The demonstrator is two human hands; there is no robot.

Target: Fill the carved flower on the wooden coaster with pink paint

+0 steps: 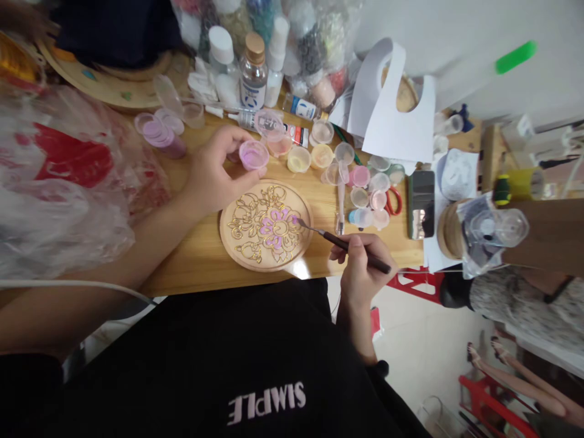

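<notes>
My left hand (218,170) is closed around a small clear plastic cup (254,156) with purple-pink paint in it, held just above the far edge of a round wooden board (230,249). Gold raised outlines of flowers cover the board, and several petals of the middle flower (274,214) are filled with purple. In my right hand (365,264) is a dark-handled palette knife (335,240), gripped like a pen. Its thin metal tip rests at a purple petal on the flower's right side; whether it touches the surface I cannot tell.
Several small cups of coloured paint (322,156) stand right of the board, near red-handled scissors (394,201) and a phone (421,204). Bottles (253,76) line the back. A crumpled plastic bag (68,188) lies left. Another person (524,304) sits at the right.
</notes>
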